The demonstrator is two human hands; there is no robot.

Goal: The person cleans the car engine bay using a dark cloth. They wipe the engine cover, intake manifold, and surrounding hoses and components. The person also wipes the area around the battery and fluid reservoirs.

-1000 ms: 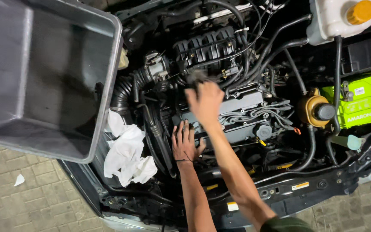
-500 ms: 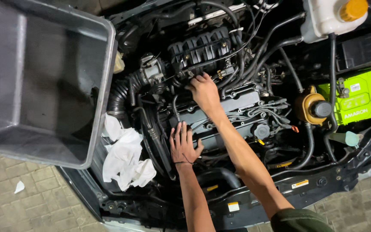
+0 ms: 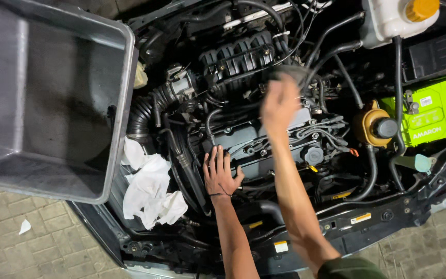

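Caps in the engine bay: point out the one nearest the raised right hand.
The black round cap on the grey engine cover, just below the right hand. The black cap on the yellow-brown housing and the orange cap sit farther right.

Hoses [image 3: 331, 51] and engine [image 3: 264, 139] crowd both hands.

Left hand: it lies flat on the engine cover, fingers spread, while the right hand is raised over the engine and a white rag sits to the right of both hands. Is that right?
Not quite. The head view shows the rag to the left of both hands, beside the grey tub. The rest holds: the left hand lies flat on the engine cover, fingers spread, and the right hand is raised over the engine, blurred.
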